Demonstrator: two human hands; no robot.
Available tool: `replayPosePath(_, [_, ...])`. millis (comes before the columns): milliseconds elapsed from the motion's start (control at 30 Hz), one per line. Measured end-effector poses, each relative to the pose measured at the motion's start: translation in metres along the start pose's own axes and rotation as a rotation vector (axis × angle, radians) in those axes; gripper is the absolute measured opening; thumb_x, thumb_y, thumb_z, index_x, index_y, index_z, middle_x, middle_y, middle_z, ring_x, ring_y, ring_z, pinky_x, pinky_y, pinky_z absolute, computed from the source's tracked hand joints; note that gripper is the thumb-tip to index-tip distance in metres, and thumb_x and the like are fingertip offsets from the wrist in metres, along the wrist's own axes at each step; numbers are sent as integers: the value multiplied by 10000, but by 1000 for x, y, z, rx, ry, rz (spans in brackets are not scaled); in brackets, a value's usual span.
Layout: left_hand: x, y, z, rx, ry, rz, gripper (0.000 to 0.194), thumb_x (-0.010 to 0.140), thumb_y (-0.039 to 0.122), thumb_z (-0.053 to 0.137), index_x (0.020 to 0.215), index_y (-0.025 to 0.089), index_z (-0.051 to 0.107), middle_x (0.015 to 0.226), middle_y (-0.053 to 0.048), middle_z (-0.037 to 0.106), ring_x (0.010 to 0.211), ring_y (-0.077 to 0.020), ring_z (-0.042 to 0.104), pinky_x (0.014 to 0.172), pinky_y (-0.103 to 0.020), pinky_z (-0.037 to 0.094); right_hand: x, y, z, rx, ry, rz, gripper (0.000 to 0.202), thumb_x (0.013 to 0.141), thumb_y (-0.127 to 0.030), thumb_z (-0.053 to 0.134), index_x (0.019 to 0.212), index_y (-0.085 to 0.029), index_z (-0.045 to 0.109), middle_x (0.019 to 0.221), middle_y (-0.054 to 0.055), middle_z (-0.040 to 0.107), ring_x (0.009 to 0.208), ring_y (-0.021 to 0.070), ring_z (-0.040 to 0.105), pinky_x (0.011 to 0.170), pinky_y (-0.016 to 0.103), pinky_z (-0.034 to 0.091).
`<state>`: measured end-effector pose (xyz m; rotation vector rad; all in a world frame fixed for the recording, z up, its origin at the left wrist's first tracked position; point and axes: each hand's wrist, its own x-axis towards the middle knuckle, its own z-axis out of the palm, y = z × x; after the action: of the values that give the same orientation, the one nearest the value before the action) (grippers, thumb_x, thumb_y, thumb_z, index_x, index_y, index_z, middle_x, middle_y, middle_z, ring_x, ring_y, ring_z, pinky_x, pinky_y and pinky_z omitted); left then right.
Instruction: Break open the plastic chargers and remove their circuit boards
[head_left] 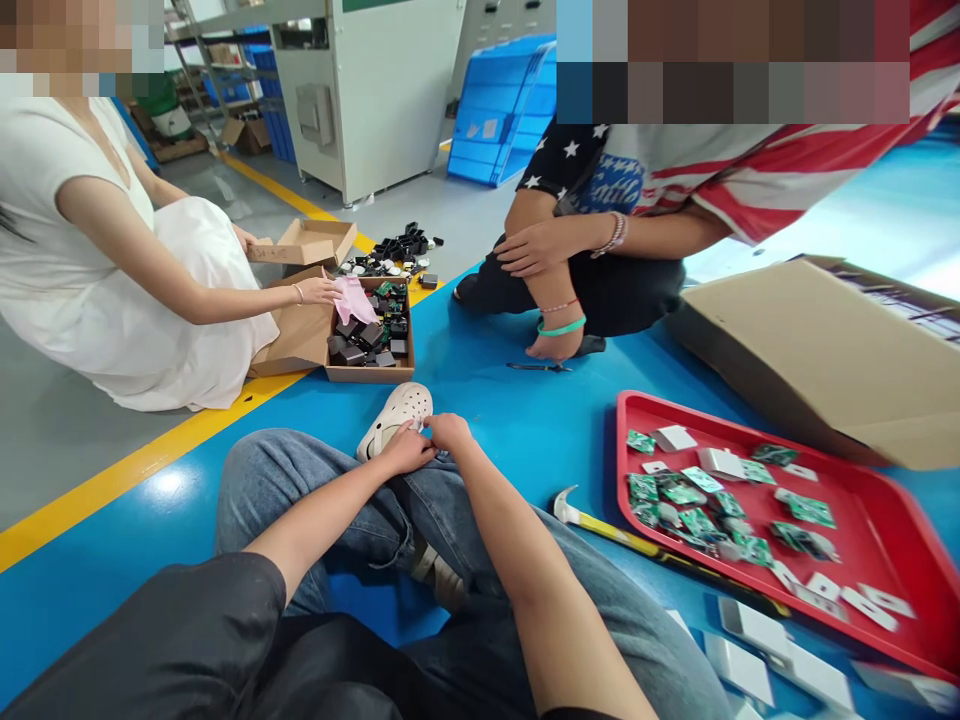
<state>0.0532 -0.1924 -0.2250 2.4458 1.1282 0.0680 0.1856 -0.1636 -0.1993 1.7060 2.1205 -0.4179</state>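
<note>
My left hand (409,450) and my right hand (451,433) meet above my crossed jeans-clad legs, just in front of a cream clog (397,415) on my foot. Both sets of fingers are curled in and touch or nearly touch each other. Whatever might be between them is too small or hidden to make out. Right of my legs lies a hammer (607,524) with a yellow and black handle. Beside it, a red tray (885,490) holds green circuit boards (697,522) and white plastic casings (722,463).
A person in white reaches into a cardboard box (371,374) of black casings, near a pink glove (354,300). Another person crouches opposite, one hand by pliers (538,367). White casings (739,668) lie at lower right; a large carton (795,350) stands behind the tray.
</note>
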Motion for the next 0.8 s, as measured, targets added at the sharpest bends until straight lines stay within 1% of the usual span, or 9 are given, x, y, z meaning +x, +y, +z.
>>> replayPosePath(200, [0,1,-2,16,-5,-3,361,981,294,424,866,184,748,889,-61,758,973,-203,683,1226,-412,207,-1,0,-1,-6,5,-1,447,832,-166,586,1271,-218,658,1218,121,694,1137,269,652,883,308,506])
replayPosePath(367, [0,1,-2,28,-18,-8,358,984,315,436,878,170,745,900,-70,757,988,-205,679,1231,-404,198,-2,0,-2,-10,0,-1,443,830,-172,582,1264,-213,661,1217,119,695,1135,276,652,878,314,510])
replayPosePath(600, [1,0,0,31,-23,-6,374,988,336,422,874,175,739,905,-66,754,987,-210,672,1230,-418,200,-2,0,-1,-9,8,-3,417,859,-188,560,1262,-218,662,1227,110,693,1138,261,650,894,308,505])
replayPosePath(800, [0,0,-2,31,-24,-9,352,984,335,433,888,187,737,898,-55,751,982,-200,671,1232,-406,196,-1,-1,-2,-16,-1,3,441,834,-168,592,1267,-218,659,1213,117,697,1134,266,651,880,305,507])
